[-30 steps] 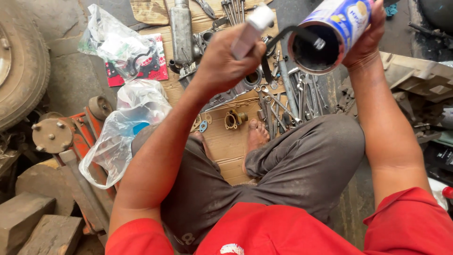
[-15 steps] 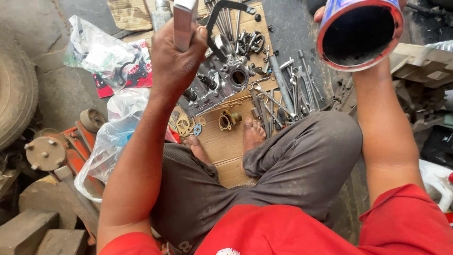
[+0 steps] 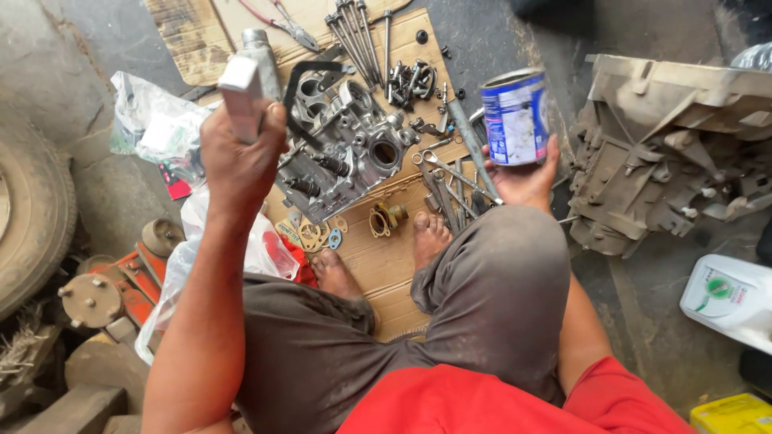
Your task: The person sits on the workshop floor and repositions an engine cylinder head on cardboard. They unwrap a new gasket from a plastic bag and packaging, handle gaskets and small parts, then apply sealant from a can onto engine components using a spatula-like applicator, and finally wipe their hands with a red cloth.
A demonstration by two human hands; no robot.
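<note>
Both hands now lowered: right hand (image 3: 527, 181) gripping blue can (image 3: 515, 116) upright right of engine casting (image 3: 342, 157); left hand (image 3: 237, 157) clutching pale block (image 3: 240, 92), possibly brush handle, left of casting.

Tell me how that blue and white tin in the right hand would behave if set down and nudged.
The tin is cylindrical, so on its side it would probably roll. Upright it looks fairly stable. Its smooth metal wall may be slippery.

Your left hand (image 3: 240, 165) gripped a grey metal part (image 3: 241, 95); your right hand (image 3: 527, 178) held a blue tin (image 3: 515, 116) above the wrenches (image 3: 450, 181).
</note>
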